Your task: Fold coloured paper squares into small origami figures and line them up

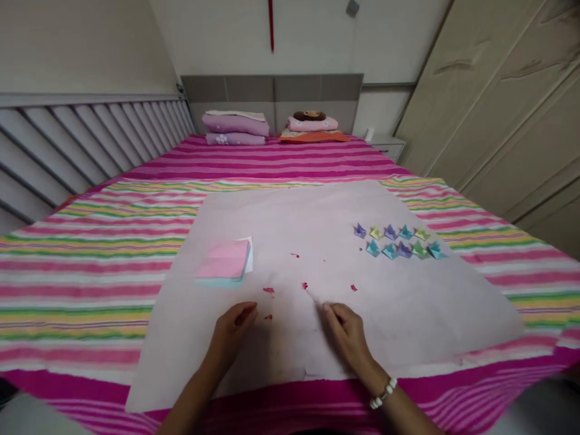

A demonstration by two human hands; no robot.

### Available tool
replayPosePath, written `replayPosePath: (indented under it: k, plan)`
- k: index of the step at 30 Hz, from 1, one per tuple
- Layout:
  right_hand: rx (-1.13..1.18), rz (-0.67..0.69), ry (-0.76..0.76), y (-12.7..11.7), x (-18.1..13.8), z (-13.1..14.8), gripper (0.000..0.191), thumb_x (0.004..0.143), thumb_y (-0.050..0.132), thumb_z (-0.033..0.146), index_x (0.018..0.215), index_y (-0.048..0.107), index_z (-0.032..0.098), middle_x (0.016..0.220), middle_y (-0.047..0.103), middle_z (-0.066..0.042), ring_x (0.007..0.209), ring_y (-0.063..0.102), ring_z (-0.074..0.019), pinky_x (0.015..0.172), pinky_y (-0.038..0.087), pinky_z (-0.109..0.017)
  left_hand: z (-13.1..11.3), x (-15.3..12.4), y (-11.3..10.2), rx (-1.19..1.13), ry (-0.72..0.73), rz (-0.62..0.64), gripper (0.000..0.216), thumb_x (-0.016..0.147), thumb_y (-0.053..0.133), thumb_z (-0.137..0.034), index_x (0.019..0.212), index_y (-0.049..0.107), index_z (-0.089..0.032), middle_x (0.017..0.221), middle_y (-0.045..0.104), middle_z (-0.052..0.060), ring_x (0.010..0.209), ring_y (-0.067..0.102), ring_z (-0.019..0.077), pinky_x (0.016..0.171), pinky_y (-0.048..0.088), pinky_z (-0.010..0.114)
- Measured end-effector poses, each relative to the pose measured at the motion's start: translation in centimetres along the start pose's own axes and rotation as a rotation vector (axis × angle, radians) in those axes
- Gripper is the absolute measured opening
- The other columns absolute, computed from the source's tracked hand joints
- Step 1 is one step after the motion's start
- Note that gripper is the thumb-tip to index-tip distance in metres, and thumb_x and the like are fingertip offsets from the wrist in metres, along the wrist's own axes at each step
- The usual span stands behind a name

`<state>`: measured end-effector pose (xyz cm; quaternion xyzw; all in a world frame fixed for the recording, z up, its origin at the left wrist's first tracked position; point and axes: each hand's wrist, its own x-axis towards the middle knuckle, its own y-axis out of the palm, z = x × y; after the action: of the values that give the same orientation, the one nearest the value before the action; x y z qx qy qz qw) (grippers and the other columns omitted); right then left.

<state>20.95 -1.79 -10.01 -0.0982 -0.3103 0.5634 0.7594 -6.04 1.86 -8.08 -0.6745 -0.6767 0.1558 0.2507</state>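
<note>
My right hand (347, 329), a beaded bracelet at its wrist, pinches a thin pale stick-like thing (313, 296) whose exact kind I cannot make out. Its far end reaches a small red scrap (304, 286). To the left, my left hand (235, 326) has its fingertips pressed together just above the paper; whether anything is between them is hidden. Close to it lie a torn red bit (269, 290) and a smaller dark red bit (269, 317). Another red scrap (354, 288) lies beyond my right hand, and a thin red-tipped piece (295, 255) lies farther back.
A large white sheet (312, 223) covers part of the striped bedspread (104, 266). Pink and blue paper squares (224, 260) are stacked at left. Several folded paper pieces (390, 232) stand in two rows at right. Folded bedding (235, 125) sits by the headboard (249, 90).
</note>
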Motion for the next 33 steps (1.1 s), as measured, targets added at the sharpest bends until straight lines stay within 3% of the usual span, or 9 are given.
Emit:
replayPosePath:
  k: [4,8,11,14,19,24,33]
  plan:
    - [0.007,0.152,-0.144,2.3,-0.2,2.0,0.041,0.095,0.046,0.034,0.056,0.039,0.022,0.056,0.043,0.002,0.057,0.045,-0.0149,0.058,0.036,-0.027,0.5,1.9,-1.7,0.173,0.183,-0.135,0.025,0.084,0.054,-0.034,0.092,0.070,-0.018,0.087,0.076,0.006,0.078,0.071,0.0202,0.074,0.059,0.033]
    - [-0.006,0.186,-0.240,3.9,1.4,4.0,0.038,0.095,0.045,0.030,0.058,0.041,0.022,0.057,0.046,0.001,0.059,0.046,-0.0161,0.062,0.037,-0.029,1.2,5.1,-3.8,0.244,0.232,-0.233,0.029,0.086,0.051,-0.036,0.100,0.069,-0.017,0.106,0.072,0.010,0.104,0.065,0.0255,0.095,0.050,0.044]
    - [0.016,0.230,-0.277,5.3,3.0,5.3,0.027,0.094,0.049,0.027,0.068,0.052,0.021,0.067,0.056,-0.002,0.068,0.051,-0.0182,0.067,0.040,-0.030,1.9,7.4,-4.0,0.295,0.269,-0.249,0.030,0.085,0.054,-0.037,0.105,0.067,-0.018,0.117,0.069,0.012,0.119,0.057,0.0275,0.103,0.044,0.048]
    - [0.027,0.293,-0.303,6.9,4.7,6.2,0.012,0.090,0.054,0.020,0.079,0.059,0.020,0.080,0.063,-0.004,0.079,0.055,-0.0201,0.074,0.043,-0.031,2.9,8.9,-3.3,0.360,0.273,-0.236,0.045,0.077,0.067,-0.041,0.115,0.064,-0.016,0.133,0.059,0.016,0.133,0.044,0.0338,0.108,0.036,0.053]
    - [-0.008,0.309,-0.305,9.6,7.4,6.7,0.010,0.084,0.058,0.011,0.085,0.064,0.018,0.087,0.065,-0.007,0.086,0.056,-0.0217,0.078,0.046,-0.034,4.5,9.1,-2.0,0.440,0.216,-0.215,0.062,0.075,0.070,-0.045,0.127,0.055,-0.016,0.140,0.052,0.018,0.136,0.038,0.0395,0.108,0.032,0.059]
    - [-0.047,0.327,-0.313,12.3,9.7,6.5,0.032,0.076,0.056,0.001,0.100,0.066,0.018,0.099,0.064,-0.008,0.094,0.057,-0.0215,0.085,0.047,-0.034,5.2,8.7,-1.6,0.471,0.205,-0.191,0.079,0.071,0.073,-0.048,0.137,0.045,-0.016,0.145,0.046,0.018,0.138,0.034,0.0389,0.111,0.028,0.056]
    - [-0.092,0.340,-0.328,15.0,11.2,6.1,0.030,0.077,0.051,-0.002,0.089,0.070,0.018,0.094,0.063,-0.008,0.088,0.059,-0.0206,0.080,0.047,-0.030,5.5,8.5,-1.3,0.472,0.208,-0.192,0.060,0.083,0.061,-0.044,0.135,0.048,-0.017,0.144,0.048,0.017,0.138,0.036,0.0361,0.111,0.028,0.056]
